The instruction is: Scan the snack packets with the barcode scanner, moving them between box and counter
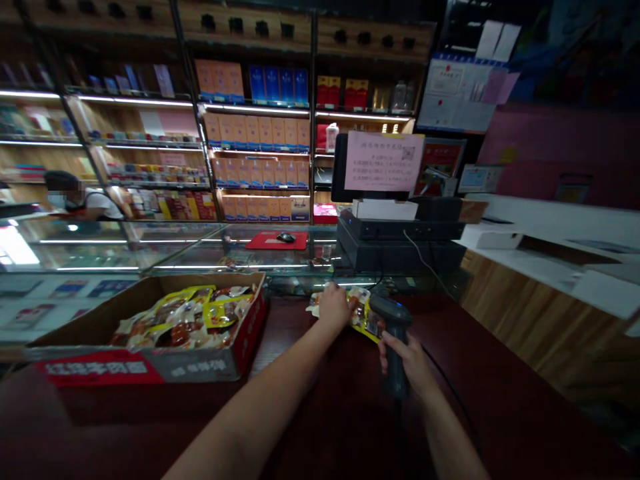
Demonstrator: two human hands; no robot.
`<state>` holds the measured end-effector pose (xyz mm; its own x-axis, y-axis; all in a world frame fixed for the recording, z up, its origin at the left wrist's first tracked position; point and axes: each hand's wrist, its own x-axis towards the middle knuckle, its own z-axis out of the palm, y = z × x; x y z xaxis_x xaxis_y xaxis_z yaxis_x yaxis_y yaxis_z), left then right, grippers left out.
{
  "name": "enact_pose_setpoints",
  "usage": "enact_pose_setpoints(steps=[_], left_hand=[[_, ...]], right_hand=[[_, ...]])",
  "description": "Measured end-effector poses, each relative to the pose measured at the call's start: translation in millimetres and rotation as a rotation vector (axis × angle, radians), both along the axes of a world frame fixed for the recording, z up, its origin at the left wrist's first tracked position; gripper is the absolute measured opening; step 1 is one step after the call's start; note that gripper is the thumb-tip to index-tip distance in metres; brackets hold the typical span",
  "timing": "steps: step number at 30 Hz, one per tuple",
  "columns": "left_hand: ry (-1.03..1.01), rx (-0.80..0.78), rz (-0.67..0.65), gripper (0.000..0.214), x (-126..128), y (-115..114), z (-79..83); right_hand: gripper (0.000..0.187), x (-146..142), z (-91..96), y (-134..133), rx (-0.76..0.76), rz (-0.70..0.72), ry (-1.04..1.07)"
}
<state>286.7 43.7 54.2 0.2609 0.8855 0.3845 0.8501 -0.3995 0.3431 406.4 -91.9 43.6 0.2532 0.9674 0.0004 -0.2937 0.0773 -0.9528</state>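
Observation:
A dark handheld barcode scanner [395, 353] stands upright in my right hand [410, 357], its fingers wrapped round the handle and its head close to some snack packets. My left hand [334, 307] is closed on the packets [367, 313], which are vacuum-sealed with yellow edges and brown contents. They lie on the dark red counter in front of me. How many packets are under my fingers I cannot tell. To the left, an open cardboard box [190, 365] with red and grey sides holds many similar packets [190, 317].
Beyond the counter [325, 413] are a glass display case, a mouse [286, 237] on a red mat and a monitor [340, 167] with a pink notice over a dark till. The scanner's cable trails right. Stocked shelves line the back. A person [85, 193] is at far left.

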Motion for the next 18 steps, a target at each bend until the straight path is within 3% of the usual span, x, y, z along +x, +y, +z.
enact_pose_setpoints(steps=[4, 7, 10, 14, 18], left_hand=[[-0.126, 0.098, 0.021, 0.025, -47.6, -6.0, 21.5], [-0.138, 0.122, 0.117, 0.025, -105.1, -5.4, 41.2], [-0.052, 0.002, 0.274, 0.029, -171.2, -0.1, 53.7], [0.089, -0.252, 0.445, 0.031, -237.1, 10.0, 49.8], [0.151, -0.376, 0.429, 0.039, -253.9, 20.6, 30.6]], right_hand=[[0.045, -17.7, -0.2, 3.8, -0.025, 0.076, 0.037], [0.045, -36.8, 0.7, 7.3, -0.043, 0.174, 0.062], [0.046, -57.8, 0.3, 12.6, -0.023, 0.246, 0.047], [0.044, -84.8, -5.3, 26.0, 0.008, 0.359, 0.041], [0.045, -104.6, -17.2, 40.2, 0.057, 0.487, 0.084]])
